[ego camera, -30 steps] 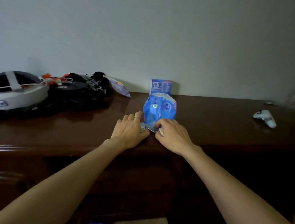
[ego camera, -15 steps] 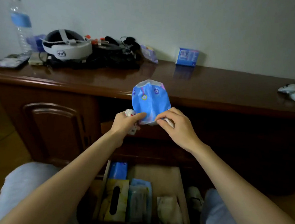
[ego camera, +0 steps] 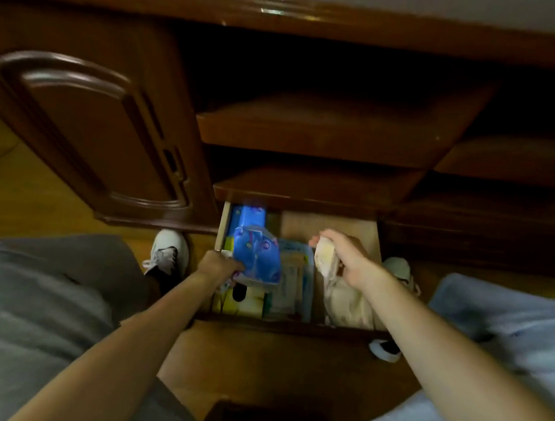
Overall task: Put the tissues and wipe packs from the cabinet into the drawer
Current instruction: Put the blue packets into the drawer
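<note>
Left hand [ego camera: 219, 266]: fingers closed on the blue pack [ego camera: 256, 259], held over the drawer's [ego camera: 329, 226] left side.
Right hand [ego camera: 342, 257]: pinching a cream pack [ego camera: 327, 260] at the drawer's right side.
Drawer: open; yellow tissue box [ego camera: 240, 302] at its front-left corner, another blue pack [ego camera: 248, 215] at the back-left.

White sneakers [ego camera: 168, 251] rest on the wooden floor [ego camera: 21, 203].
</note>
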Action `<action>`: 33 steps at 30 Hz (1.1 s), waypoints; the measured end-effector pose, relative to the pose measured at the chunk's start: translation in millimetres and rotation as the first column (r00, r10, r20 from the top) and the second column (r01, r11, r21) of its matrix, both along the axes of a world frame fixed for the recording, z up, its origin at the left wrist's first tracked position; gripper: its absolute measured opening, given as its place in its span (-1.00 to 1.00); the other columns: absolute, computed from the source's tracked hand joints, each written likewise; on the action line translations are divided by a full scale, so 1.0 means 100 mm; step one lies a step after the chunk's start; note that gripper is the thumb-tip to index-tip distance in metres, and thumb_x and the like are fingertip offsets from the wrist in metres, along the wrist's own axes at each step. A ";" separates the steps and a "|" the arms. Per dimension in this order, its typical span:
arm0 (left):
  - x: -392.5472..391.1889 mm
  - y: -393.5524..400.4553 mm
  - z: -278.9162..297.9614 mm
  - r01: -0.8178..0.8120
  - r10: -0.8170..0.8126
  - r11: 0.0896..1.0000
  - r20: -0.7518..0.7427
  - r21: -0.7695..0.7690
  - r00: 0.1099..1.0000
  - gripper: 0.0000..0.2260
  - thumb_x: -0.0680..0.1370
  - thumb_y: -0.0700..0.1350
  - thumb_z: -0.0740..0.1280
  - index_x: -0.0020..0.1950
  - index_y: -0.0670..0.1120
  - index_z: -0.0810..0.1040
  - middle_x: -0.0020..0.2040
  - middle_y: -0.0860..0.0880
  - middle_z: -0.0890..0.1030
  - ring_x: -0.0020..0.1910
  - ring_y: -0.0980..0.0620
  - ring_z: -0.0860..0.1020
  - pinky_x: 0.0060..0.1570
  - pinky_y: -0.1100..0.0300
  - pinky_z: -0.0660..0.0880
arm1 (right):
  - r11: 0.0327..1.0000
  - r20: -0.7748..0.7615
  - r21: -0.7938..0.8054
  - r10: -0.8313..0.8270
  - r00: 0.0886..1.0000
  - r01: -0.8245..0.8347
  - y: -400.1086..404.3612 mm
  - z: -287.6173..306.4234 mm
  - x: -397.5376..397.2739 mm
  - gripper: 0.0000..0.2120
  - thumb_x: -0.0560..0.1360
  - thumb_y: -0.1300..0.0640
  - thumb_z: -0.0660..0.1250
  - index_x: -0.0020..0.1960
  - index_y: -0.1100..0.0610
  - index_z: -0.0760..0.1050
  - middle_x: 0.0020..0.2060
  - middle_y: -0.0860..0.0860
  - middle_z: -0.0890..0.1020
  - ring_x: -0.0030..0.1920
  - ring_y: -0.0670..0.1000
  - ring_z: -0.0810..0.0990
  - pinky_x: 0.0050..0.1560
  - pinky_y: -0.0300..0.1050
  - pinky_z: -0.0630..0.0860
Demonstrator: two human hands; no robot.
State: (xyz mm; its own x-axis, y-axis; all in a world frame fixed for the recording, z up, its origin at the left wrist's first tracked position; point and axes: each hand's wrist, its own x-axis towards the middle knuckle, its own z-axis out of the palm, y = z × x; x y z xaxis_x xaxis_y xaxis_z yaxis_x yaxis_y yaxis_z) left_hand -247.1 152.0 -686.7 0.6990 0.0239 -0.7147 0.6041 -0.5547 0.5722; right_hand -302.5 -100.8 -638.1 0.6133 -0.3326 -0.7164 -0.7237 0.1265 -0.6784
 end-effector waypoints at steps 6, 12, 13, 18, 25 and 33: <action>-0.07 0.00 -0.06 0.163 -0.340 0.851 0.288 0.499 0.895 -0.48 0.48 0.23 0.35 0.25 -0.11 0.42 0.17 -0.14 0.48 0.05 -0.29 0.59 -0.16 0.05 0.37 | 0.924 -0.258 0.319 -0.130 0.957 0.211 -0.27 -0.49 -0.16 -0.33 0.51 -0.43 0.18 0.15 0.16 0.57 -0.09 0.17 0.71 -0.06 0.17 0.66 0.09 0.15 0.56; -0.15 -0.53 0.04 0.237 -0.262 0.965 0.404 0.112 0.877 -0.50 0.44 0.21 0.24 0.27 -0.05 0.42 0.19 -0.13 0.52 0.09 -0.18 0.55 0.09 -0.07 0.51 | 0.966 -0.191 0.257 0.061 0.980 -0.010 -0.43 -0.72 -0.30 -0.60 0.50 -0.03 0.40 0.28 0.11 0.49 0.09 0.16 0.53 0.06 0.12 0.53 0.06 0.04 0.59; -0.16 -0.61 0.03 0.256 -0.255 0.965 0.383 0.051 0.888 -0.51 0.43 0.19 0.24 0.26 -0.05 0.42 0.15 -0.18 0.55 0.09 -0.21 0.55 0.11 -0.13 0.50 | 0.975 -0.168 0.214 0.103 0.980 -0.065 -0.44 -0.72 -0.27 -0.66 0.50 0.02 0.40 0.23 0.09 0.50 0.11 0.15 0.52 0.06 0.10 0.53 0.06 0.03 0.58; -0.15 -0.83 -0.18 0.336 -0.291 0.939 0.369 -0.065 0.883 -0.55 0.55 0.14 0.34 0.34 -0.07 0.41 0.14 -0.14 0.57 0.12 -0.14 0.57 0.10 -0.16 0.55 | 0.781 -0.119 -0.429 0.449 0.886 -0.454 -0.71 -0.78 0.09 -0.36 0.55 0.13 0.38 0.55 -0.13 0.22 0.36 0.03 0.41 0.35 0.16 0.46 0.26 0.14 0.51; -0.19 -1.11 -0.52 0.362 -0.389 0.920 0.437 0.148 0.811 -0.41 0.45 0.17 0.44 0.36 0.11 0.22 0.05 0.07 0.63 0.03 -0.05 0.63 -0.06 0.03 0.58 | -0.241 -0.707 -0.570 0.631 0.319 -0.786 -1.05 -1.23 0.61 -0.38 0.50 0.03 0.42 0.49 -0.17 0.28 0.37 0.03 0.47 0.36 0.15 0.45 0.35 0.11 0.30; -0.07 -1.33 -0.69 0.389 -0.538 0.841 0.495 0.377 0.682 -0.52 0.46 0.23 0.39 0.26 0.09 0.31 0.13 -0.01 0.58 0.01 -0.03 0.59 -0.19 0.13 0.46 | -0.391 -0.808 -0.489 0.539 0.237 -0.779 -1.09 -1.40 0.68 -0.63 0.62 0.13 0.21 0.40 -0.07 0.43 0.21 0.02 0.65 0.25 0.10 0.60 0.30 0.06 0.37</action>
State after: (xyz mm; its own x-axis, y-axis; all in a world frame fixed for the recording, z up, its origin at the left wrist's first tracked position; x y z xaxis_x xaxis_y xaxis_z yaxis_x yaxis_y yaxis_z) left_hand -254.5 18.8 -756.1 0.9285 -0.3100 -0.2046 -0.1578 -0.8279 0.5382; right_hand -234.5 -209.4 -777.9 0.8201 -0.0740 -0.5674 0.1231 -0.9456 0.3013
